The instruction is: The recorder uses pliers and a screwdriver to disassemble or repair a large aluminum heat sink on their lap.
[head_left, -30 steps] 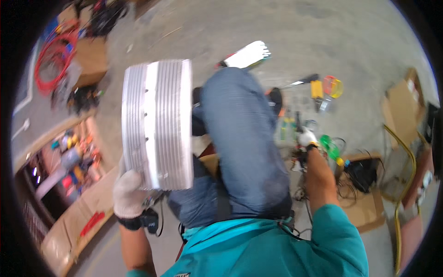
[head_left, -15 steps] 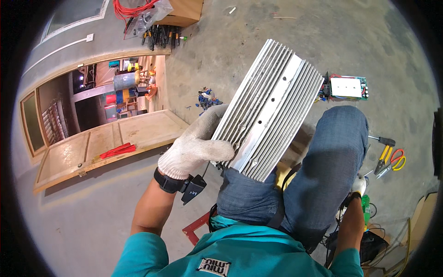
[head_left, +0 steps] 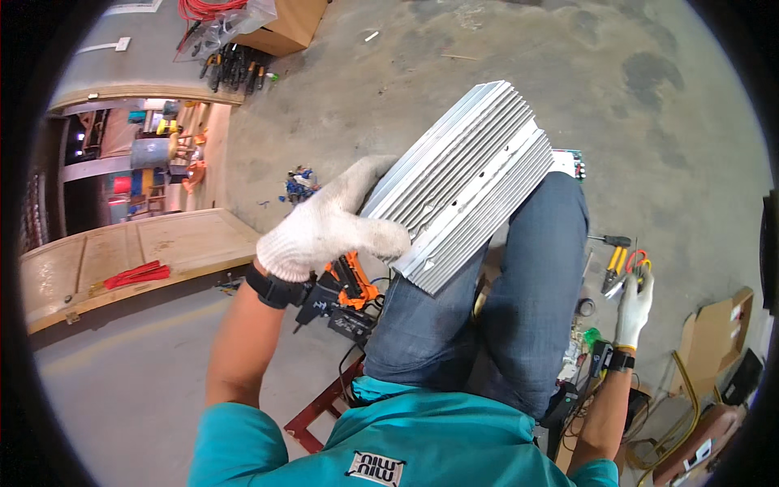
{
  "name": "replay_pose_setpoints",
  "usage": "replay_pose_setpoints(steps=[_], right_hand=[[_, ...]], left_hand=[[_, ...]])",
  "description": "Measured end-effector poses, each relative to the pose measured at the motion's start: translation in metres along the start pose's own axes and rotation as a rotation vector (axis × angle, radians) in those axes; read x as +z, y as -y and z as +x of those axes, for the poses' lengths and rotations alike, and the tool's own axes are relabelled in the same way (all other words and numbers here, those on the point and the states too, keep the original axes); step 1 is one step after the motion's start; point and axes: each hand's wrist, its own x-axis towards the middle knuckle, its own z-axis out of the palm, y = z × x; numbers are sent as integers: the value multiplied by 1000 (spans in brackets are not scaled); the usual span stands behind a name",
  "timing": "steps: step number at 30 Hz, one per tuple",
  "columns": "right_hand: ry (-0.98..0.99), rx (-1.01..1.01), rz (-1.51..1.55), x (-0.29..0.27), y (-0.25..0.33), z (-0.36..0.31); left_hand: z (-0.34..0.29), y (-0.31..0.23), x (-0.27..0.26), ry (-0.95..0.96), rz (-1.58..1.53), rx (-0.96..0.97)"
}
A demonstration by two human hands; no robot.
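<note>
My left hand point(head_left: 324, 223), in a white knit glove, grips the lower left end of a finned aluminium heat sink point(head_left: 466, 191). Its thumb lies across the fins. The heat sink is tilted above my knees, with dark holes along its flat middle strip. My right hand point(head_left: 634, 308), also gloved, reaches down to the floor at the right, over red-and-yellow-handled scissors point(head_left: 641, 260). A thin shaft shows by its fingertips; what the fingers hold cannot be made out. Yellow-handled pliers point(head_left: 614, 268) and a dark-handled screwdriver point(head_left: 615, 240) lie beside it.
A circuit board point(head_left: 572, 163) is partly hidden behind my knee. An orange-and-black device point(head_left: 354, 280) sits below my left wrist. Blue scraps point(head_left: 300, 185) lie on the floor. A wooden door point(head_left: 191, 235) is at the left, flattened cardboard point(head_left: 714, 337) at the right.
My right hand has moved forward from beside my thigh to the scissors. The heat sink has tilted further to the right in my left hand. The view has shifted, uncovering the orange-and-black device.
</note>
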Motion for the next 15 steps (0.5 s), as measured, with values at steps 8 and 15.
replay_pose_setpoints(steps=[8,15], right_hand=[[415,-577,58,-57,270,-144],[597,-949,-221,-10,315,-182]], left_hand=[[-4,13,-20,238,207,136],[12,38,-40,326,135,220]])
